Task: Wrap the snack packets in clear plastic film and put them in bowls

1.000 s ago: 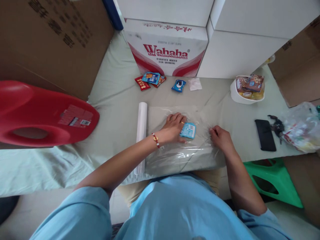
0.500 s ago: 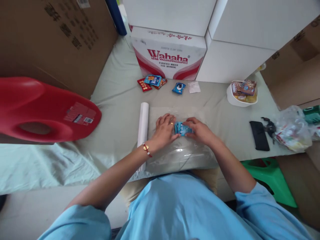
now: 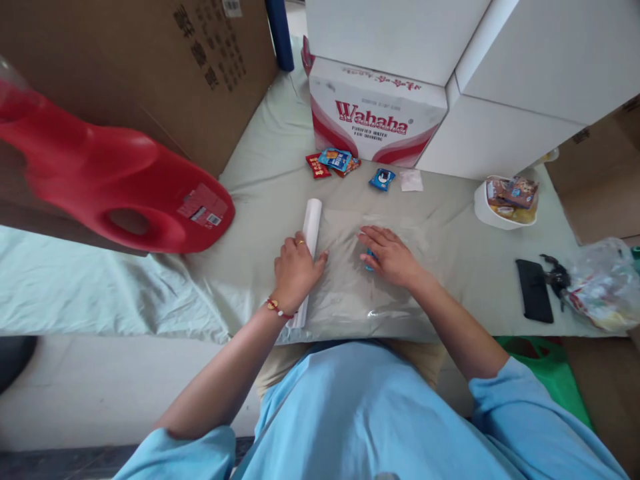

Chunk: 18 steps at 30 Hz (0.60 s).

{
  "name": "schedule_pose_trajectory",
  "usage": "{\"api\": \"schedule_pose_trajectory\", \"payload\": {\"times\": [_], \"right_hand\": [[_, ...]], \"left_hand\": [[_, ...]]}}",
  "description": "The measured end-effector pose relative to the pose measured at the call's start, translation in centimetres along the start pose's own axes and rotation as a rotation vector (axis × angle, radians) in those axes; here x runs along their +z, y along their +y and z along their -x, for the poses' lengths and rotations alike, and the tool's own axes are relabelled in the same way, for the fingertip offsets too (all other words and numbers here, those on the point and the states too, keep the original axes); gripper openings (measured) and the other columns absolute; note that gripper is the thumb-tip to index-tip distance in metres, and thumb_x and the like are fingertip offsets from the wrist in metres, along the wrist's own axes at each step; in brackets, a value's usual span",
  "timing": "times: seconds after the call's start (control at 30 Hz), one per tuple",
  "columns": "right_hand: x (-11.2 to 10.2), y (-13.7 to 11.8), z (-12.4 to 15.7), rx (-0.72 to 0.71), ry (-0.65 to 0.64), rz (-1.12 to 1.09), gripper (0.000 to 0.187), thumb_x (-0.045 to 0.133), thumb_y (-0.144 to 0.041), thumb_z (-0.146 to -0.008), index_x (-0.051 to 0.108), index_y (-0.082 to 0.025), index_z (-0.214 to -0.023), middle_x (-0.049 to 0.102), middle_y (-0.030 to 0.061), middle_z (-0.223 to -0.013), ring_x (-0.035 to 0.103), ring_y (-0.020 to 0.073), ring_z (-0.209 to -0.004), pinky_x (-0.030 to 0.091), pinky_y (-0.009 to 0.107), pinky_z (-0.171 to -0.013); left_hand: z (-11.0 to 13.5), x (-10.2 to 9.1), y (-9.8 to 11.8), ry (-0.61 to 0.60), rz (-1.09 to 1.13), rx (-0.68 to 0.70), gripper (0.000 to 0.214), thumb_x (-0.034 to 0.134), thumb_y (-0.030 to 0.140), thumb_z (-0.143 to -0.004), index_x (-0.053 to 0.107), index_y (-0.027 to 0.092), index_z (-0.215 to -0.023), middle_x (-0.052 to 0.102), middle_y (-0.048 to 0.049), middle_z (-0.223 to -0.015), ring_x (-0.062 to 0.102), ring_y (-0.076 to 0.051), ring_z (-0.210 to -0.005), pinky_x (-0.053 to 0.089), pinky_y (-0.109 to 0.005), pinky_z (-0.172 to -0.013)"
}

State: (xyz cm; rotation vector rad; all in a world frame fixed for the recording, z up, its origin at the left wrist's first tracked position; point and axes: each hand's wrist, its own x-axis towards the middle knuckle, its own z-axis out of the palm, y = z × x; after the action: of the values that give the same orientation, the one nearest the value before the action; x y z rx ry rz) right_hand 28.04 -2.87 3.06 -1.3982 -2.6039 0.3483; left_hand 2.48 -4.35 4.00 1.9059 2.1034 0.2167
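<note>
My left hand lies over a white roll of plastic film, thumb on its right side and fingers curled at its left. From the roll, a clear sheet of film spreads to the right across the table. On that sheet my right hand rests with fingers stretched out, palm down. Beneath it is a small blue packet or stack of packets, mostly covered by the hand.
Snack packets, a blue packet and a white packet lie before the Wahaba carton. At right are a white tub of snacks, a black phone and a plastic bag. A red jug stands left.
My left hand has left the blue packets and moved left onto the roll. My right hand has flattened over the packets. The whole view has shifted a little.
</note>
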Motion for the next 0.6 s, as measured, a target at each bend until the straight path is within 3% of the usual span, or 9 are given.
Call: {"api": "schedule_pose_trajectory", "payload": {"times": [0.13,0.33,0.6], "right_hand": [[2.0,0.0,-0.8,-0.043,-0.128,0.062,0.060,0.036,-0.044,-0.111,0.043,-0.017,-0.164,0.035,0.0107,-0.172,0.031,0.0288,-0.161,0.019,0.057,-0.132],[3.2,0.8,-0.8,-0.019,-0.140,0.070,0.059,0.034,-0.041,-0.110,0.043,-0.018,-0.164,0.034,0.0101,-0.172,0.032,0.0272,-0.160,0.023,0.053,-0.132],[3.0,0.7,-0.7,-0.025,-0.138,0.037,0.058,0.031,-0.038,-0.111,0.041,-0.021,-0.165,0.032,0.0058,-0.173,0.031,0.0260,-0.161,0.021,0.053,-0.133]], "left_hand": [[-1.0,-0.6,-0.3,-0.130,-0.078,-0.021,0.049,0.045,0.046,-0.102,0.058,0.007,-0.129,0.066,-0.0256,-0.122,0.071,-0.041,-0.109,0.057,-0.050,-0.088],[-1.1,-1.5,-0.5,-0.093,-0.052,-0.028,0.046,0.042,0.041,-0.104,0.053,0.006,-0.131,0.062,-0.0269,-0.130,0.074,-0.037,-0.102,0.058,-0.045,-0.087],[2.0,-2.3,-0.9,0.006,0.061,-0.028,0.038,0.040,0.043,-0.104,0.056,0.012,-0.120,0.065,-0.0219,-0.123,0.073,-0.036,-0.105,0.059,-0.045,-0.088]]}}
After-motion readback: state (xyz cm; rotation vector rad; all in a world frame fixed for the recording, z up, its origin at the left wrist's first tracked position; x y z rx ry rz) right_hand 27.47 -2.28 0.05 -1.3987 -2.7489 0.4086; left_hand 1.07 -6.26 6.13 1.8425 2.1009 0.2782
